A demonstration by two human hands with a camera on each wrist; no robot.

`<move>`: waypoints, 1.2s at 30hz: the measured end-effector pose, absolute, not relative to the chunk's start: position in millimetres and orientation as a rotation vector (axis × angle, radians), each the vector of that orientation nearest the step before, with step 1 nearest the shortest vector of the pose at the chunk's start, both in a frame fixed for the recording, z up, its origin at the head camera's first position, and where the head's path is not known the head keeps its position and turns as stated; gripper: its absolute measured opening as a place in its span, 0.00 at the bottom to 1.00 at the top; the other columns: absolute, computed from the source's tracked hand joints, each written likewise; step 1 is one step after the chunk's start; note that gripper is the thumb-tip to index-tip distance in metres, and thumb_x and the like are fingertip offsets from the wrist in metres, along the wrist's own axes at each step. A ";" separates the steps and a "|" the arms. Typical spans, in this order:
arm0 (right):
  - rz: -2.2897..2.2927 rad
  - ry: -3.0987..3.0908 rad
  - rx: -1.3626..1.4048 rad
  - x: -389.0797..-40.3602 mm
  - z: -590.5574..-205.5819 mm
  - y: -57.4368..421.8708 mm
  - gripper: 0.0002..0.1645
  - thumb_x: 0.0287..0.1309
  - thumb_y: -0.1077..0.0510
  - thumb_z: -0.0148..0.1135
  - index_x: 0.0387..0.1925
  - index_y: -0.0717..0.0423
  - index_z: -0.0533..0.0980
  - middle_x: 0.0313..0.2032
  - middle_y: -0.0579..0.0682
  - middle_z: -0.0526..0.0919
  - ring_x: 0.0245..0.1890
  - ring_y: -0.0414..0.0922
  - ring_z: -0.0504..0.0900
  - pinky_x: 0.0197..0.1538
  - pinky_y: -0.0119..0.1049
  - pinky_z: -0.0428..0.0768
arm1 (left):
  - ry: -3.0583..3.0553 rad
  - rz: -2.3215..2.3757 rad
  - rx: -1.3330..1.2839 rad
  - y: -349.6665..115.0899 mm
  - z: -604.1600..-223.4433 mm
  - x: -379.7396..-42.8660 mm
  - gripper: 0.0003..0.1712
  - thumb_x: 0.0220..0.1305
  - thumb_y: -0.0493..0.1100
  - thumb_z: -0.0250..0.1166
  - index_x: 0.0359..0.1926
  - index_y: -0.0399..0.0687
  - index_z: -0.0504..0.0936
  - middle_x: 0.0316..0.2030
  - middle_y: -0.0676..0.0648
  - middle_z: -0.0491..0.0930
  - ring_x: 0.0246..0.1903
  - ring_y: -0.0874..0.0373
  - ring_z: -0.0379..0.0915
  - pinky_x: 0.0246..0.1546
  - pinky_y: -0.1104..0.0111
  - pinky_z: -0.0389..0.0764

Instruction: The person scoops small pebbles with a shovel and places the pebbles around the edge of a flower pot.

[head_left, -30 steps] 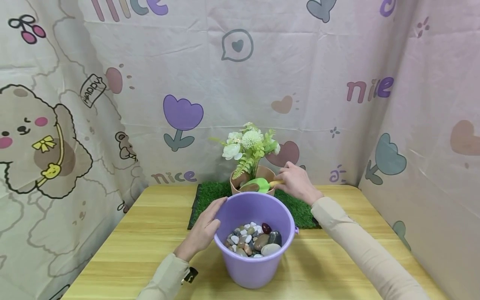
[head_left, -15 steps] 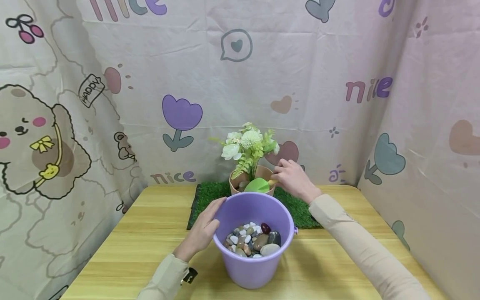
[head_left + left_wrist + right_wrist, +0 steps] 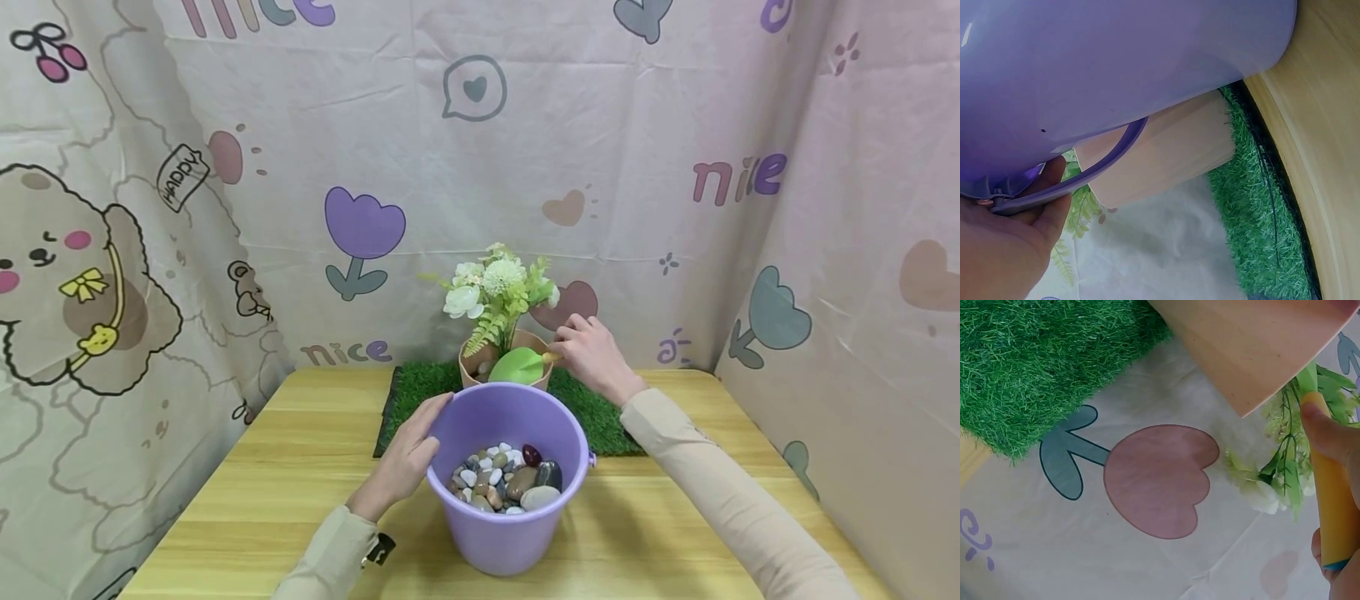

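Observation:
My left hand point(image 3: 405, 454) grips the rim of a purple bucket point(image 3: 504, 537) from the left; in the left wrist view its fingers reach around the bucket's hanging handle point(image 3: 1110, 156). Inside the bucket lie several pebbles and larger stones point(image 3: 495, 477). With my right hand point(image 3: 592, 354) I hold a garden trowel point(image 3: 516, 367) by its yellow handle point(image 3: 1332, 500). The trowel's green blade is tilted over the mouth of a pinkish-tan flower pot point(image 3: 531, 342). White flowers with green leaves point(image 3: 498, 287) stand in the pot, and a few stones point(image 3: 483, 367) show at their base.
The pot stands on a square of artificial grass point(image 3: 427, 387) at the back of the wooden table point(image 3: 255, 492), directly behind the bucket, which hides its lower part. A printed cloth point(image 3: 480, 167) hangs behind and along both sides.
The trowel blade has tipped over the pot, and the brown content seen in it earlier no longer shows. The left hand and bucket have stayed in place.

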State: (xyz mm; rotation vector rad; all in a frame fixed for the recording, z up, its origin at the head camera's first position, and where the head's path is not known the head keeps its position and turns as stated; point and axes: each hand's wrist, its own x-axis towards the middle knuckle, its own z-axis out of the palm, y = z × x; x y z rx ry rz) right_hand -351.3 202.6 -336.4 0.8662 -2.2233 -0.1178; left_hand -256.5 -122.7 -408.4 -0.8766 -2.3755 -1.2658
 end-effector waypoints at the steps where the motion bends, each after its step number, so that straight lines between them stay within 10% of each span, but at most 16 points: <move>1: -0.102 -2.223 0.860 -351.0 -336.5 203.2 0.12 0.42 0.54 0.78 0.33 0.45 0.88 0.33 0.43 0.84 0.38 0.45 0.72 0.37 0.38 0.66 | -2.374 -1.268 -0.877 -122.7 -408.4 -256.5 0.39 0.56 0.31 0.47 0.72 0.40 0.63 0.69 0.44 0.66 0.65 0.48 0.67 0.64 0.48 0.69; 36: 0.381 -2.603 0.786 -310.5 -330.6 227.8 0.16 0.56 0.46 0.68 0.42 0.48 0.86 0.34 0.42 0.87 0.25 0.34 0.76 0.31 0.33 0.76 | -2.372 -1.258 -0.888 -122.5 -409.0 -257.2 0.39 0.56 0.30 0.47 0.72 0.39 0.62 0.70 0.43 0.66 0.66 0.47 0.66 0.64 0.47 0.68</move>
